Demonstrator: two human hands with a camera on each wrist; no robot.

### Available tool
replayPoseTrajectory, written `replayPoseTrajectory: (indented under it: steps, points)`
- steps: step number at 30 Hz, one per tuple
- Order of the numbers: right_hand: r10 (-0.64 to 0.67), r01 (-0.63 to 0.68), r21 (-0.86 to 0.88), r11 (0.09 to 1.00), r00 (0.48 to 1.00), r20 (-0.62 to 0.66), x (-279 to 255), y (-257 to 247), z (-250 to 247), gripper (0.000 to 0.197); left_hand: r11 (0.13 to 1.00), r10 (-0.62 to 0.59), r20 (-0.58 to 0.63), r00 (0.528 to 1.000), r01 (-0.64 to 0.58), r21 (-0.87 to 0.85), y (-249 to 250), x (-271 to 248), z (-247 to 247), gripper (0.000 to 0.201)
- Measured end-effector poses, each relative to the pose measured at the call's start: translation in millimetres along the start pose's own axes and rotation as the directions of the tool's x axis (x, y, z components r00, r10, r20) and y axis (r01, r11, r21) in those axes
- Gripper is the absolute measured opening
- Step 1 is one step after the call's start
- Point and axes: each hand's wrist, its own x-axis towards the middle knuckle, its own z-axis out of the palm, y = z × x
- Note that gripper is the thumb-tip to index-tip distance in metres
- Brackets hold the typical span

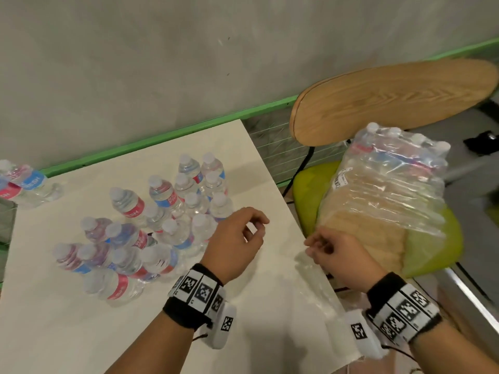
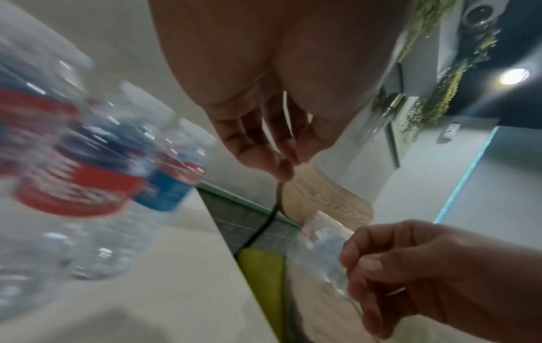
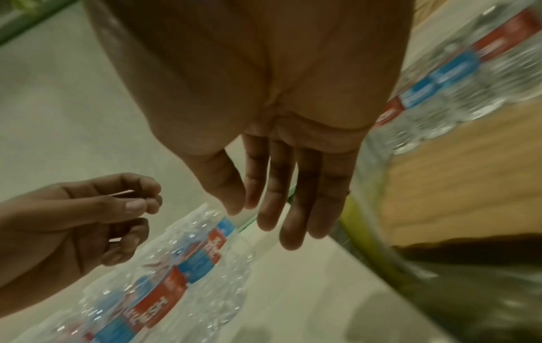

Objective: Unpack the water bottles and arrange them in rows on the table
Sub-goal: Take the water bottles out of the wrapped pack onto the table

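Observation:
Several small water bottles [image 1: 167, 211] with red and blue labels stand in a loose cluster on the white table [image 1: 81, 333]; they show blurred in the wrist views [image 2: 79, 176] [image 3: 176, 266]. A shrink-wrapped pack of bottles [image 1: 386, 190] [image 3: 454, 76] leans on the green chair seat to the right. My left hand [image 1: 256, 228] [image 2: 278, 162] hovers just right of the cluster, fingers loosely curled, holding nothing. My right hand [image 1: 314, 245] [image 3: 281, 220] hangs over the table's right edge beside the pack, fingers relaxed and nothing plainly in them.
Two bottles [image 1: 27, 184] lie at the table's far left edge. Clear plastic film [image 1: 318, 287] lies along the right edge under my right wrist. The chair has a green seat [image 1: 307, 190] and a wooden back [image 1: 391, 98]. A grey wall runs behind.

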Motion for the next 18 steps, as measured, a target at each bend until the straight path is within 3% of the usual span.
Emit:
replayPoseTrajectory:
  steps: [3,7,11,14,15,18]
  points:
    - [0.104,-0.106,-0.02,0.994,0.991,-0.081,-12,38,-31,0.007,1.0,-0.003,0.28,0.96,-0.002,0.017,21,17,48,0.015]
    - [0.229,-0.234,0.005,0.972,0.946,-0.229,-5,80,-71,0.012,0.992,-0.001,0.561,0.828,-0.07,0.104,44,43,120,0.016]
    - [0.41,-0.416,0.033,0.909,0.873,-0.263,22,95,-99,0.019,0.974,-0.036,0.675,0.737,-0.126,0.189,59,72,176,0.029]
    - [0.487,-0.497,0.001,0.868,0.85,-0.203,41,105,-118,0.035,0.923,-0.073,0.653,0.754,-0.196,0.33,77,102,212,0.024]
    - [0.465,-0.482,-0.071,0.873,0.868,-0.173,48,111,-123,0.04,0.892,-0.11,0.635,0.764,-0.206,0.402,82,112,222,0.019]
    - [0.432,-0.449,-0.146,0.882,0.892,-0.136,64,117,-143,0.046,0.911,-0.195,0.568,0.8,-0.067,0.407,87,145,248,0.022]
